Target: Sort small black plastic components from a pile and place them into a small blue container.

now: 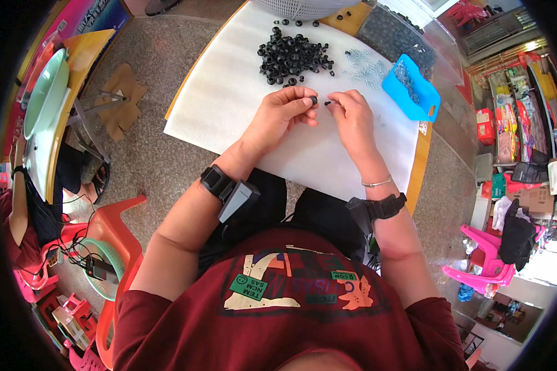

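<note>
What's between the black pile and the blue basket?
Small clear pieces lie scattered on the white sheet between the black pile and the blue basket, as the head view shows.

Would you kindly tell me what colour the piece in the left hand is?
The piece is black, as the head view shows.

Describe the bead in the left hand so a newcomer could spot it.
Find the white-topped table, then the left hand over it. The black bead is pinched there, held apart from the loose black heap and looking bigger than the dark bit at the right hand.
</note>
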A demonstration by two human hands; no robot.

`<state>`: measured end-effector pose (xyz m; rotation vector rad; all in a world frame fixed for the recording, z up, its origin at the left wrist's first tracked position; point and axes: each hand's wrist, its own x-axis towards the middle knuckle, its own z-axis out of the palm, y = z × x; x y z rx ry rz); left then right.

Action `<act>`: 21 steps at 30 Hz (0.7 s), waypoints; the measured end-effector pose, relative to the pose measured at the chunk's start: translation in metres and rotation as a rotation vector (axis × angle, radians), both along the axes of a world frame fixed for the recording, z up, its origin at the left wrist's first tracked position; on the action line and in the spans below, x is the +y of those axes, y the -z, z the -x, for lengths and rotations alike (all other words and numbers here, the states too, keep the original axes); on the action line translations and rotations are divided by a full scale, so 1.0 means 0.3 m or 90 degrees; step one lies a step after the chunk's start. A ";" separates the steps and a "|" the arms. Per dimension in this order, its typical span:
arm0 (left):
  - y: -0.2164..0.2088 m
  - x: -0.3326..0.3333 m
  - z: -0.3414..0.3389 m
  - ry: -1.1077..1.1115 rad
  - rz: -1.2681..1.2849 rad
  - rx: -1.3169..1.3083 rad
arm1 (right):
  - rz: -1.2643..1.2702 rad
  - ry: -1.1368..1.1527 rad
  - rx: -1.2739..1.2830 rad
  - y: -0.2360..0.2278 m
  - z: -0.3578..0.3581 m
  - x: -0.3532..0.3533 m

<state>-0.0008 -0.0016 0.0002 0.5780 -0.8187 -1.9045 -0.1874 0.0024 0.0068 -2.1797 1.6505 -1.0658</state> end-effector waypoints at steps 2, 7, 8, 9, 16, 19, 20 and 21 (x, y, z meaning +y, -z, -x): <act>0.004 0.000 0.000 0.003 0.002 -0.004 | -0.015 -0.001 -0.010 0.014 0.000 -0.010; 0.003 0.001 -0.002 0.012 -0.002 -0.014 | -0.113 0.005 -0.215 -0.029 -0.024 0.019; 0.004 -0.001 -0.003 0.013 -0.003 -0.023 | -0.112 -0.008 -0.224 -0.057 -0.035 0.031; 0.004 0.001 -0.002 0.016 -0.005 -0.032 | -0.113 -0.019 -0.233 -0.090 -0.045 0.046; -0.003 0.001 -0.006 0.034 0.014 -0.054 | -0.078 -0.079 -0.196 -0.137 -0.071 0.063; -0.007 0.005 -0.005 0.029 0.018 -0.053 | -0.071 -0.092 -0.187 -0.141 -0.072 0.065; -0.003 0.003 -0.006 0.033 0.020 -0.056 | -0.071 -0.092 -0.183 -0.141 -0.073 0.067; 0.000 0.003 -0.006 0.037 0.022 -0.059 | -0.072 -0.091 -0.179 -0.140 -0.074 0.068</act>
